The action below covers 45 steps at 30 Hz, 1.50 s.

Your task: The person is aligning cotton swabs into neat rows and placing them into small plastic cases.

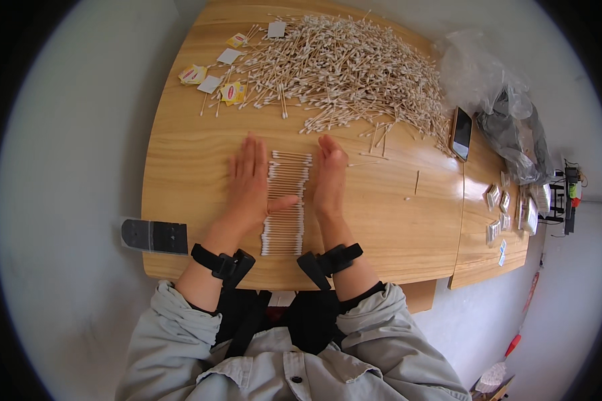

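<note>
- Near the front edge of the worktop (180, 200), I see a neat row of cotton swabs (285, 204) lying side by side, running from close to the edge up toward the big pile.
- Left hand (251, 180) lies flat, palm down, against the row's left side; thumb reaches across onto the swabs. Grip wide, fingers straight, nothing held.
- Right hand (330, 175) stands on its edge along the row's right side, fingers straight, also holding nothing. Both hands press the row between them.
- My read: the row is lined up and squared, so one batch looks about ready.
- Far more is left: loose heap of swabs (344, 67) covers the far half of the worktop, well apart from the row.
- A few stray swabs (416, 182) lie to the right of the hands.
- Small paper packets (211, 73), yellow and white, sit by the heap's left end.
- Phone (461, 132) lies at right, beside a clear plastic bag (488, 87).
- Small wrapped packs (512, 210) lie on the adjoining table at far right; cannot tell what is in them.
</note>
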Each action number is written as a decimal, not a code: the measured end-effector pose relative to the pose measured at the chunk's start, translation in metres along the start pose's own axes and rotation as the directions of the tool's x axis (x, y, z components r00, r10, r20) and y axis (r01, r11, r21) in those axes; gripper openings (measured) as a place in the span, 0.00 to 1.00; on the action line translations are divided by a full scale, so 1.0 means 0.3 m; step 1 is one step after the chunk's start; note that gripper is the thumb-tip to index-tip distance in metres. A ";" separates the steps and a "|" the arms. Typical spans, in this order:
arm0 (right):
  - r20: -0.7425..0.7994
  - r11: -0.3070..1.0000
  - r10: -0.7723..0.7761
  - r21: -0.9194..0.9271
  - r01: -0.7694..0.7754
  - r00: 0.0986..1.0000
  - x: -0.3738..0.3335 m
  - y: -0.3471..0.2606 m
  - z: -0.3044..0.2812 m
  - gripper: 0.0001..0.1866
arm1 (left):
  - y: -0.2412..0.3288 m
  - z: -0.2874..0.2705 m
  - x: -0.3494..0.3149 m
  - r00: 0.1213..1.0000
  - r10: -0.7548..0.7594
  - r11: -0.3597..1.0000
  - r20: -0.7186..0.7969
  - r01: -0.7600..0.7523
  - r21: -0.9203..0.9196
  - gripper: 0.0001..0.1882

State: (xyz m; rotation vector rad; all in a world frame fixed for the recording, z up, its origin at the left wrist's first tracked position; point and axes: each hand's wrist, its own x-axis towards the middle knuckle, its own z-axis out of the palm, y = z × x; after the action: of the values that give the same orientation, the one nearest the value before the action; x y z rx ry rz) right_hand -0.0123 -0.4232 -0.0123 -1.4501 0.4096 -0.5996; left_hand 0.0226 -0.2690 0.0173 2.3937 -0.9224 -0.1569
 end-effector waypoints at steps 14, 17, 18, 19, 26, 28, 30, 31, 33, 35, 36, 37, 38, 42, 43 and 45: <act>-0.070 0.654 -0.267 -0.746 0.128 0.961 0.024 -0.114 -0.304 0.19 | 0.079 -0.027 -0.015 0.994 -0.022 0.992 0.103 0.009 0.122 0.59; 0.026 0.350 -0.413 -0.918 0.186 0.910 0.043 -0.077 -0.367 0.14 | 0.093 0.002 0.005 0.994 0.035 0.981 0.108 -0.054 0.185 0.59; 0.054 0.332 -0.413 -0.921 0.205 0.909 0.046 -0.080 -0.364 0.11 | 0.097 0.006 0.004 0.989 0.007 0.979 0.150 -0.037 0.202 0.59; 0.055 0.331 -0.414 -0.921 0.207 0.909 0.046 -0.077 -0.354 0.11 | 0.099 0.008 0.003 0.981 -0.022 0.975 0.192 -0.021 0.222 0.59; 0.078 0.686 -0.220 -0.696 0.211 0.972 0.079 -0.038 -0.115 0.05 | 0.097 0.029 0.000 0.986 0.005 0.963 0.169 -0.050 0.266 0.59; 0.118 0.710 -0.214 -0.663 0.238 0.970 0.085 -0.040 -0.057 0.05 | 0.093 0.024 -0.003 0.986 -0.006 0.963 0.164 -0.039 0.268 0.59; 0.271 0.746 -0.231 -0.567 0.349 0.934 0.083 -0.048 -0.040 0.05 | 0.107 0.017 -0.004 0.985 0.002 0.966 0.170 -0.046 0.255 0.59; 0.272 0.766 -0.214 -0.549 0.334 0.938 0.089 -0.048 -0.045 0.06 | 0.111 0.016 0.004 0.984 0.004 0.970 0.180 -0.048 0.239 0.59; 0.143 0.795 -0.181 -0.561 0.230 0.973 0.116 -0.059 -0.057 0.07 | 0.091 0.009 0.013 0.990 0.024 0.982 0.137 -0.049 0.183 0.58; 0.016 0.824 -0.133 -0.553 0.120 0.991 0.147 -0.076 -0.075 0.09 | 0.078 -0.002 0.028 0.995 0.031 0.990 0.098 -0.044 0.131 0.58; 0.032 0.733 -0.172 -0.664 0.149 0.985 0.173 -0.089 -0.102 0.10 | 0.085 -0.015 0.058 0.993 0.029 0.988 0.117 -0.046 0.150 0.57; 0.057 0.625 -0.202 -0.761 0.174 0.978 0.191 -0.083 -0.113 0.11 | 0.083 -0.014 0.086 0.990 0.022 0.985 0.137 -0.045 0.167 0.57; 0.057 0.623 -0.199 -0.763 0.171 0.978 0.202 -0.070 -0.108 0.11 | 0.084 -0.005 0.113 0.990 0.021 0.986 0.140 -0.044 0.163 0.57; 0.219 0.702 -0.148 -0.664 0.258 0.964 0.242 -0.045 -0.094 0.10 | 0.107 0.015 0.249 0.983 0.169 0.984 0.066 -0.172 0.044 0.50; 0.234 0.735 -0.088 -0.641 0.222 0.968 0.249 -0.051 -0.093 0.10 | 0.104 0.019 0.277 0.980 0.195 0.981 0.037 -0.193 -0.034 0.48; 0.271 0.832 -0.046 -0.522 0.187 0.962 0.273 -0.052 -0.127 0.10 | 0.094 0.030 0.321 0.979 0.205 0.977 -0.006 -0.205 -0.062 0.46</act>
State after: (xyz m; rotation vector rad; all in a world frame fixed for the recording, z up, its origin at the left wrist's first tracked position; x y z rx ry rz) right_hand 0.0274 -0.5033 0.0075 -2.0881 0.3036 -0.4012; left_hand 0.0762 -0.3526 0.0339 2.2251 -1.1408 -0.1058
